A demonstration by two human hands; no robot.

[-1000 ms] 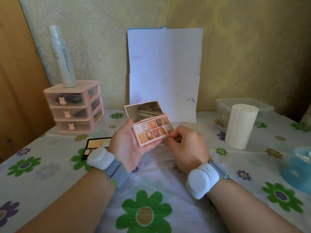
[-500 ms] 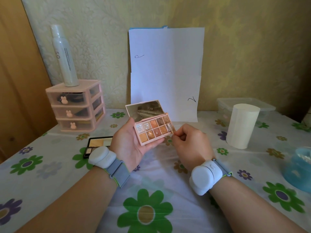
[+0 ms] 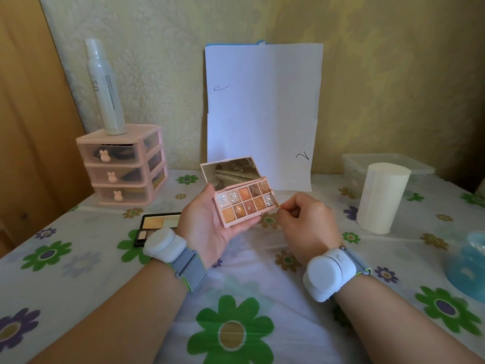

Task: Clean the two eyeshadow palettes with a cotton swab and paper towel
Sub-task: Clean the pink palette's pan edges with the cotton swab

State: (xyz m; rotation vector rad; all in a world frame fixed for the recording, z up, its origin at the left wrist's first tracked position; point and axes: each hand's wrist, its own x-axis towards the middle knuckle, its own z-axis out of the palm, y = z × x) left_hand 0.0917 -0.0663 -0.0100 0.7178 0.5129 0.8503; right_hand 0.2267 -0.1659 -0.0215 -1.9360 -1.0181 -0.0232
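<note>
Drew the cotton swab [image 3: 278, 206] off the lower-right pans of the pink palette [image 3: 245, 203] and out past its right edge, leaving the tip just beside that edge. Moved the right hand [image 3: 307, 227], pinching the swab, slightly rightward, away from the left hand [image 3: 207, 227].

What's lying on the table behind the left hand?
A second, black-framed eyeshadow palette lies flat on the tablecloth. Its pale pans show; its right part is hidden by the left hand and wristband.

Soft warm daylight, sharp centre, wide-angle edge bending.
</note>
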